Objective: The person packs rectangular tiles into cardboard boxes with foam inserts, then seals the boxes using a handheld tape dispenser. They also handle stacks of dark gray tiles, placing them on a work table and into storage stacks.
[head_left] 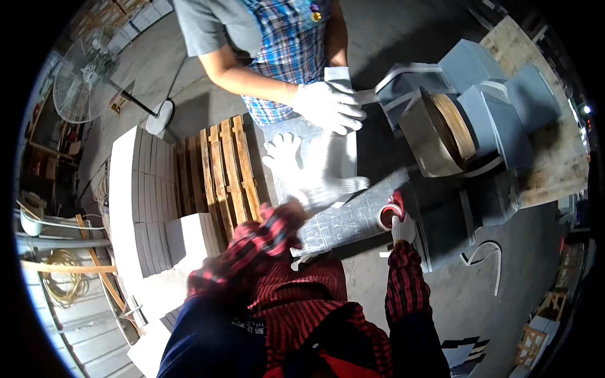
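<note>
My left hand, in a white glove, stretches its fingers to the right over a bright white piece on the dark worktable; it is blurred by motion. My right hand, also gloved, is closed on a red tape dispenser at the table's right edge. Between the two runs a blurred pale strip. Beyond my left hand shows another white glove, fingers pointing away; whether it is worn, I cannot tell. Across the table, a co-worker's gloved hand lies over the white piece's far end.
Grey folded boxes and a brown curved piece crowd the right side, by a wooden board. At left stand stacked white boxes, a wooden pallet and a standing fan. A white strip lies on the floor.
</note>
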Demonstrator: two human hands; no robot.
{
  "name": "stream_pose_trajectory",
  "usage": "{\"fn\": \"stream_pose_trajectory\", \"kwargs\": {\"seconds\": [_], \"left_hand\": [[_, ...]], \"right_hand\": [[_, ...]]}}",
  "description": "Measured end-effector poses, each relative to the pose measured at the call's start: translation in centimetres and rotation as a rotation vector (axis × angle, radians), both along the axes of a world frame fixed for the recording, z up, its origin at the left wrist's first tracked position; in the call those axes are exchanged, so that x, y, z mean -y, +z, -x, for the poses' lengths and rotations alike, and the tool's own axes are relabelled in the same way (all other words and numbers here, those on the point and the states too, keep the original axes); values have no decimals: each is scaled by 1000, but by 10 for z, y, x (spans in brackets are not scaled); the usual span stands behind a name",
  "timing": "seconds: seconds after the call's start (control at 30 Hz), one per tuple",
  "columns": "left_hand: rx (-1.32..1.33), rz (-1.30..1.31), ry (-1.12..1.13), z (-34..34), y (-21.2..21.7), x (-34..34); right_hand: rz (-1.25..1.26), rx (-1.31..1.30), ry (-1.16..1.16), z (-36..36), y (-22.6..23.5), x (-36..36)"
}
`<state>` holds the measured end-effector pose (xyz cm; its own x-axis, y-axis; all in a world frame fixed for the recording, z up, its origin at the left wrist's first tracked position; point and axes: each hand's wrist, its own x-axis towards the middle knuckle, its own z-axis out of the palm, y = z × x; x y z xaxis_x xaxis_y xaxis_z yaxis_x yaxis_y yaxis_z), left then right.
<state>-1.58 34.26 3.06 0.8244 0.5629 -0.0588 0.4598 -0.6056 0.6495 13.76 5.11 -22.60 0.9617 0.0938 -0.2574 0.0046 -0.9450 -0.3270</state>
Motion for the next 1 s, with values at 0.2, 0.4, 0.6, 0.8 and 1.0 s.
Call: {"fn": "stream_pose_trajectory", "kwargs": {"seconds": [0.2,0.4,0.6,0.8,1.0], "left_hand": [[317,128,120,10,-36,-2],[369,247,133,37,-52,-31],[137,2,239,73,-49,-69],[141,109,267,101,-97,-119],[-7,612,436,126,-77,-141]], "right_hand": [[147,296,-63,59,33,-47],[-222,622,313,93,26,-83],[-394,130,335,117,-27,-139],[-772,-251,53,74,-95,-197],[-502,-542,-1,57,-95,-232]]}}
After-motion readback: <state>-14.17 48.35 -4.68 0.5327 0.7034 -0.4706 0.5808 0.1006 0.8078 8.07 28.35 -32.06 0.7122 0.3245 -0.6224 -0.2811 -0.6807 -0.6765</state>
